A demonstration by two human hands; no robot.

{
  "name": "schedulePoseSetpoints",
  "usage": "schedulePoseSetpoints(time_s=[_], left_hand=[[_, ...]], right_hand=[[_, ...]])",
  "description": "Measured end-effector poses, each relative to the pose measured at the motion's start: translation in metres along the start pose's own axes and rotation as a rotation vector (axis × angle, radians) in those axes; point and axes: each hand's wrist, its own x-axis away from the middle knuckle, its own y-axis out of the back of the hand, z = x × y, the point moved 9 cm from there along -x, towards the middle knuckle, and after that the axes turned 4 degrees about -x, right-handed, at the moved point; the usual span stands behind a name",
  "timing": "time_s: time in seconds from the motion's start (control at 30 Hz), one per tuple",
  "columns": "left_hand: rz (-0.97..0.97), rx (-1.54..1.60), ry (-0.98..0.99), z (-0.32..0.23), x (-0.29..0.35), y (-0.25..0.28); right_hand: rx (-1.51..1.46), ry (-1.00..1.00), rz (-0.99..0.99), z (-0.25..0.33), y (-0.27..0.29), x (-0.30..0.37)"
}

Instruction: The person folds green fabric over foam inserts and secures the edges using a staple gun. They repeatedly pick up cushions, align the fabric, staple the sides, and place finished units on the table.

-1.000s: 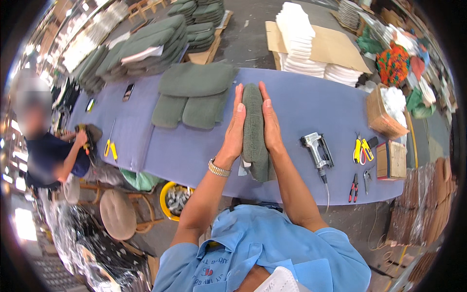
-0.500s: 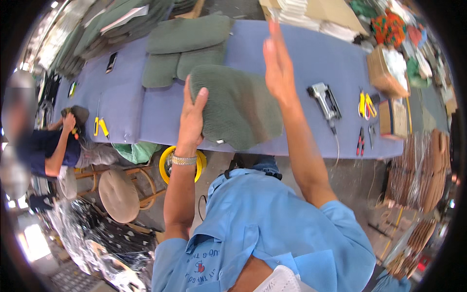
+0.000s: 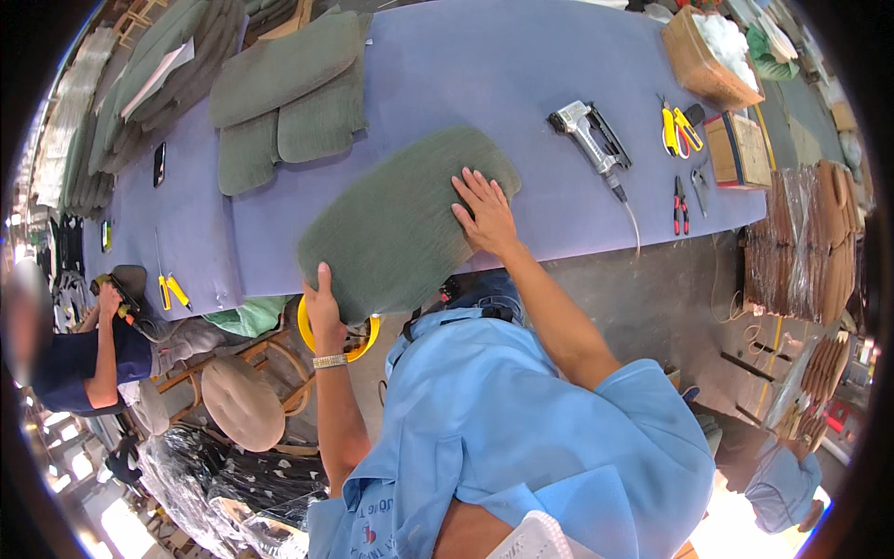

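A dark green padded cushion lies slantwise at the near edge of the blue-covered table, its lower left end jutting past the edge. My left hand grips that end, thumb on top and the other fingers hidden underneath. Flat on the cushion's right part rests my right hand, fingers stretched out and slightly apart. Farther back on the left are more green cushion pieces, one overlapping two others. To the right of my right hand lies a metal air stapler with a hose.
Yellow-handled cutters and red-handled pliers lie at the right, near cardboard boxes. A yellow bucket stands below the table edge. At the left, a person handles a tool beside a stool with a round beige seat.
My right hand has come down from above the table onto the cushion. The cushion has turned and now lies flatter, its left end nearer me. The whole view has shifted.
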Motion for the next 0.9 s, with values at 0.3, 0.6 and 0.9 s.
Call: schedulePoseSetpoints(time_s=[0.3,0.6,0.9], left_hand=[[-0.179,-0.493,0.052,0.108,-0.043,0.026],[-0.084,-0.094,0.128,0.107,-0.049,0.01],[0.084,0.123,-0.497,-0.102,0.019,-0.156]], right_hand=[[-0.74,-0.638,-0.327,-0.125,0.048,-0.021],[-0.714,-0.422,-0.057,-0.008,0.119,-0.09],[-0.267,0.45,-0.202,0.248,0.254,-0.091]])
